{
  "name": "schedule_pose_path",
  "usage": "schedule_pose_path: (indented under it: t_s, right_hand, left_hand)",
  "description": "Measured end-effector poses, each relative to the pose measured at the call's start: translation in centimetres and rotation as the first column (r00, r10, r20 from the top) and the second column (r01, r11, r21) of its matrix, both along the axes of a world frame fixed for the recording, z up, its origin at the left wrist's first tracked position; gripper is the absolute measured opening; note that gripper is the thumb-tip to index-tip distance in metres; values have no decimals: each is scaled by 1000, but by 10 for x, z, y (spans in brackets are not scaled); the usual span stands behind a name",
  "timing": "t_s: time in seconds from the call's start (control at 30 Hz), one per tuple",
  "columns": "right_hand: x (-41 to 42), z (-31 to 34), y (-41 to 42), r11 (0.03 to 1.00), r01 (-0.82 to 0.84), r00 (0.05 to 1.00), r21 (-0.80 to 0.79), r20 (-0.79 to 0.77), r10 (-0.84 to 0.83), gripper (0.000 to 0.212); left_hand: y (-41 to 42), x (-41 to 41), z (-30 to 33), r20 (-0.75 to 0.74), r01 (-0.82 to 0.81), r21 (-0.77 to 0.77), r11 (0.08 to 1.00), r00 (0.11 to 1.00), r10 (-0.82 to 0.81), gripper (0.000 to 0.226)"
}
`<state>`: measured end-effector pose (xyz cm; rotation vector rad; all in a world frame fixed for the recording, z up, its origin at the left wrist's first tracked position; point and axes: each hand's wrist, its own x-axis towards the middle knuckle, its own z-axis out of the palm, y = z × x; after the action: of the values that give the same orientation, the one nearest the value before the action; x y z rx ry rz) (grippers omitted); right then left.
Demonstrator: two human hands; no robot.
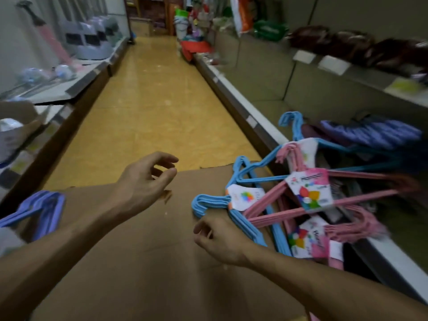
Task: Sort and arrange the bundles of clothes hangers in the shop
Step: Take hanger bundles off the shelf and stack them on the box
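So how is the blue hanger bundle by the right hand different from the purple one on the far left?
The blue hanger bundle carries a white label with a colourful flower and touches the right hand; the purple hanger bundle shows no label and nothing touches it. The blue one lies beside pink bundles, the purple one alone. Both rest at the cardboard's edges.

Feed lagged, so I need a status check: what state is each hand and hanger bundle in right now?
left hand: raised over the cardboard, fingers loosely curled, holding nothing
right hand: grips the blue hanger bundle
pink hanger bundles: piled at the shelf edge, labelled
purple hanger bundle: lying at left, untouched
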<state>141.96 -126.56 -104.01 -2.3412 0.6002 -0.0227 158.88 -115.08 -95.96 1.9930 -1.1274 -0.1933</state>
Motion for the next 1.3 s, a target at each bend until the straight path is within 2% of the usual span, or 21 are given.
schedule_pose_path:
  t_s: [0.2,0.4,0.5,0.63,0.77,0.87,0.93,1.0,1.1,1.2,1.3]
  right_hand:
    - [-58,30,-71,971,222,972,-91,105,-212,14]
    - [-106,69,-135,852,522,812,46,276,-513,8]
    - [-136,82,-156,728,633,666,263,294,-685,3]
    - [-175,99,-185,478,721,380,502,289,-878,11]
    - [-201,116,-210,289,698,138,655,274,-952,21]
    - [-208,132,-230,219,593,35,775,247,-968,19]
    - [-207,142,-242,202,517,58,832,202,-978,22]
    - [-202,149,-254,215,456,134,864,172,-976,26]
    - [-194,150,-272,199,409,188,891,131,-973,39]
    - [-192,150,-282,164,440,211,883,76,-974,23]
    - [-192,152,-287,170,495,245,852,51,-968,17]
  left_hand:
    - [-45,-35,0,-135,74,-78,994,987,-84,20]
    - [-80,-74,5,-248,147,-178,973,950,-189,20]
    - [-95,-90,11,-291,180,-232,956,925,-245,21]
    - [-119,-116,24,-301,219,-275,936,905,-300,20]
    - [-148,-144,42,-285,275,-293,916,889,-358,21]
    - [-172,-164,54,-261,322,-306,896,877,-404,20]
    - [-188,-179,62,-241,351,-303,886,871,-427,21]
    - [-204,-192,69,-255,363,-310,879,859,-444,22]
    - [-223,-204,74,-376,328,-358,874,806,-457,23]
    - [-232,-211,72,-535,267,-418,868,700,-473,19]
    - [-232,-212,63,-597,242,-399,884,664,-451,18]
